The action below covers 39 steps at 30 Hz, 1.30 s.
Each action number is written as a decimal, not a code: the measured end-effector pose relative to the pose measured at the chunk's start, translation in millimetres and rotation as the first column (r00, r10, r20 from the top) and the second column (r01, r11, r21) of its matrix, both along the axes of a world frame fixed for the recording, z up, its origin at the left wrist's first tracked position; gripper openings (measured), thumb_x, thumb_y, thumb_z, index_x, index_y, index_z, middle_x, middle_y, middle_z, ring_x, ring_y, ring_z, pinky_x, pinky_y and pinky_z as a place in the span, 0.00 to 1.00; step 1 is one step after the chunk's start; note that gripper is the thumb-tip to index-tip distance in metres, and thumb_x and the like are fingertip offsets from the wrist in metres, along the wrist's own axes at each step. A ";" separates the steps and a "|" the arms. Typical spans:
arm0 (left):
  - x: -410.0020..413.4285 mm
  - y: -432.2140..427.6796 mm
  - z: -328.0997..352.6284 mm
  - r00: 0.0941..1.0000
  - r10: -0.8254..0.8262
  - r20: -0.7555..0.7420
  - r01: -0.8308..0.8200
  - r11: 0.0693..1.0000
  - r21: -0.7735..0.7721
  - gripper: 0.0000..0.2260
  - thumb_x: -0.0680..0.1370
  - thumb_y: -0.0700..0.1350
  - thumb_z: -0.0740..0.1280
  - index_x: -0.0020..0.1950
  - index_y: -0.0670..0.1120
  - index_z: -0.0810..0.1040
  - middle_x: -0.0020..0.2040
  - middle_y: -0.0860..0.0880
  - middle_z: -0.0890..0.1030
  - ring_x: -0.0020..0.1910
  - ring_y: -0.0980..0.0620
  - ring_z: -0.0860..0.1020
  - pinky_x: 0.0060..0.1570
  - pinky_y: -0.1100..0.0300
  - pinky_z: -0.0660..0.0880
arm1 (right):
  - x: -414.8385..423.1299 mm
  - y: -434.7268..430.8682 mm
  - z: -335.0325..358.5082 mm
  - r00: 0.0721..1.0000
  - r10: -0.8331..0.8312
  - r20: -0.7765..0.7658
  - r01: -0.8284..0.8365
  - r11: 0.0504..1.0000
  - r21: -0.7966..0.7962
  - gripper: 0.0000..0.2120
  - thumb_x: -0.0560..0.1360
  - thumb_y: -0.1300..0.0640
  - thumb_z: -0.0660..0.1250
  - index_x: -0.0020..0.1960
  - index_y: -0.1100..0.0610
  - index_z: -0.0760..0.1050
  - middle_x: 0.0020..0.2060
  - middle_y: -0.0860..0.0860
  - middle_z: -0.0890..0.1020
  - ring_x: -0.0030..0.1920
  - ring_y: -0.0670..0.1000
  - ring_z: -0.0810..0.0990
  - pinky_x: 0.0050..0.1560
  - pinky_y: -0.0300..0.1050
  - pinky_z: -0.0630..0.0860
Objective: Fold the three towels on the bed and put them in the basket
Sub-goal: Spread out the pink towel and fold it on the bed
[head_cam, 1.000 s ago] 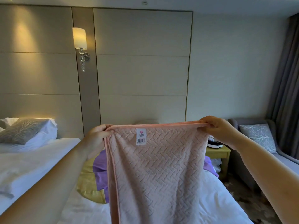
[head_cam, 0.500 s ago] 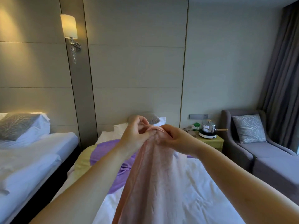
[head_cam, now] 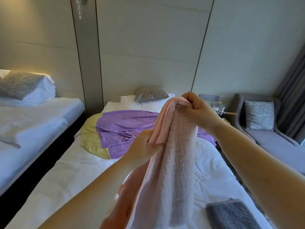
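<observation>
pale pink towel (head_cam: pixel 171 162) (woven zigzag texture), grey textured towel (head_cam: pixel 231 214), purple-and-yellow cloth (head_cam: pixel 118 129), white bed (head_cam: pixel 69 176)

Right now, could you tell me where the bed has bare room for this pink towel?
The widest bare sheet lies left of the pink towel, nearer than the purple cloth and yellow cloth. A smaller patch sits right of it, beyond the grey towel. The head end is crowded with both cloths and a pillow.
</observation>
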State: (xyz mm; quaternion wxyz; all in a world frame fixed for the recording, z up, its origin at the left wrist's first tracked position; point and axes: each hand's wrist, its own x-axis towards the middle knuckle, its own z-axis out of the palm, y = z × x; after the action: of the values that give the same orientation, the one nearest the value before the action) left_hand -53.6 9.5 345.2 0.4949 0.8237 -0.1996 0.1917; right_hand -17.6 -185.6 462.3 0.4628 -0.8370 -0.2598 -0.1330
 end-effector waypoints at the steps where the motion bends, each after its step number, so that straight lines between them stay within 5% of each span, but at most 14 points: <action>1: 0.6 -0.4 -5.5 0.999 0.025 0.024 -0.025 1.000 -0.007 0.08 0.70 0.49 0.69 0.39 0.57 0.69 0.37 0.57 0.71 0.36 0.64 0.70 0.39 0.62 0.64 | 2.4 -3.7 -0.5 1.000 -0.028 -0.005 0.028 1.000 -0.006 0.02 0.75 0.54 0.67 0.46 0.49 0.74 0.35 0.42 0.75 0.34 0.38 0.71 0.35 0.33 0.69; 3: 2.0 -3.6 -15.0 0.992 0.065 0.107 -0.060 0.997 -0.055 0.05 0.72 0.51 0.66 0.46 0.53 0.73 0.43 0.54 0.73 0.44 0.63 0.71 0.46 0.60 0.67 | 6.2 -12.4 -2.6 0.995 -0.096 -0.014 0.096 0.995 -0.025 0.03 0.75 0.53 0.66 0.48 0.50 0.74 0.37 0.44 0.77 0.35 0.39 0.72 0.36 0.34 0.70; 5: 1.7 -9.6 -21.7 0.969 0.155 0.195 -0.137 0.985 -0.102 0.16 0.73 0.51 0.65 0.57 0.45 0.71 0.53 0.46 0.73 0.54 0.55 0.71 0.56 0.64 0.67 | 8.5 -18.8 -6.1 0.990 -0.133 -0.037 0.133 0.991 -0.012 0.01 0.75 0.52 0.66 0.46 0.48 0.74 0.38 0.46 0.77 0.37 0.42 0.74 0.37 0.37 0.71; 10: 4.3 -29.1 -27.6 0.851 0.296 0.435 -0.324 0.946 -0.010 0.12 0.73 0.53 0.69 0.51 0.50 0.71 0.54 0.45 0.74 0.57 0.50 0.71 0.56 0.58 0.68 | 10.7 -25.2 -8.8 0.990 -0.129 -0.056 0.129 0.992 0.003 0.01 0.75 0.51 0.66 0.46 0.47 0.74 0.39 0.46 0.78 0.39 0.46 0.74 0.39 0.41 0.71; 13: 7.1 -42.2 -26.8 0.878 0.345 0.332 -0.361 0.932 -0.012 0.15 0.69 0.54 0.72 0.51 0.50 0.75 0.55 0.47 0.74 0.56 0.50 0.73 0.55 0.54 0.71 | 12.5 -28.4 -6.9 0.991 -0.121 -0.059 0.121 0.993 -0.008 0.03 0.75 0.50 0.65 0.48 0.48 0.75 0.42 0.48 0.79 0.42 0.46 0.75 0.43 0.44 0.73; 16: 9.7 -47.5 -23.6 0.884 0.353 0.306 -0.362 0.932 -0.030 0.09 0.70 0.44 0.73 0.46 0.42 0.79 0.53 0.46 0.77 0.52 0.46 0.76 0.51 0.49 0.75 | 14.2 -32.0 -7.0 0.991 -0.117 -0.064 0.117 0.993 -0.005 0.03 0.75 0.50 0.65 0.48 0.48 0.75 0.42 0.48 0.79 0.42 0.46 0.75 0.42 0.42 0.73; 21: 1.9 -40.0 -21.8 0.977 0.120 0.177 -0.069 0.960 -0.272 0.03 0.75 0.47 0.67 0.46 0.55 0.76 0.42 0.60 0.79 0.43 0.62 0.77 0.44 0.70 0.71 | 19.8 -45.6 -12.1 0.980 -0.176 -0.095 0.179 0.984 0.024 0.05 0.75 0.50 0.67 0.49 0.50 0.75 0.42 0.49 0.80 0.40 0.46 0.76 0.40 0.41 0.73; 26: 10.1 -32.9 -18.2 0.992 -0.112 -0.058 0.092 0.958 -0.273 0.05 0.70 0.51 0.72 0.45 0.58 0.79 0.40 0.57 0.81 0.37 0.60 0.78 0.39 0.69 0.72 | 22.4 -51.5 -15.5 0.981 -0.153 -0.122 0.158 0.987 0.030 0.04 0.75 0.50 0.66 0.48 0.47 0.75 0.43 0.49 0.81 0.42 0.47 0.77 0.43 0.44 0.75; 31: 16.5 -39.3 -27.3 0.997 -0.039 -0.070 0.026 0.983 -0.182 0.03 0.71 0.54 0.71 0.42 0.62 0.80 0.40 0.58 0.82 0.39 0.61 0.80 0.44 0.66 0.74 | 21.2 -52.2 -10.8 0.983 -0.132 -0.127 0.138 0.989 0.044 0.03 0.75 0.50 0.67 0.48 0.47 0.76 0.42 0.48 0.81 0.41 0.44 0.78 0.44 0.45 0.77; 36: 20.7 -37.7 -21.4 0.992 -0.059 -0.114 0.000 0.888 -0.460 0.08 0.73 0.44 0.73 0.47 0.52 0.77 0.36 0.54 0.82 0.33 0.60 0.77 0.36 0.68 0.73 | 13.7 -60.3 -3.4 0.982 -0.063 -0.180 0.085 0.989 0.119 0.03 0.75 0.56 0.67 0.49 0.51 0.78 0.45 0.53 0.82 0.44 0.48 0.80 0.53 0.53 0.78; 39: 24.5 -36.1 -16.3 0.982 -0.104 -0.157 0.037 0.924 -0.380 0.09 0.73 0.44 0.73 0.49 0.56 0.79 0.38 0.53 0.82 0.36 0.60 0.78 0.39 0.68 0.73 | 7.6 -64.6 1.8 0.971 0.067 -0.232 -0.022 0.982 0.189 0.05 0.71 0.58 0.68 0.45 0.51 0.79 0.44 0.54 0.81 0.47 0.53 0.78 0.52 0.54 0.75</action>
State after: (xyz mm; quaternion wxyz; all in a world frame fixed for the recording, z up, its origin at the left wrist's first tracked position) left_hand -29.1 -26.6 328.9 0.6654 0.7197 -0.1449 0.1357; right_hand -10.0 -250.2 464.0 0.5693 -0.7941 -0.2080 -0.0453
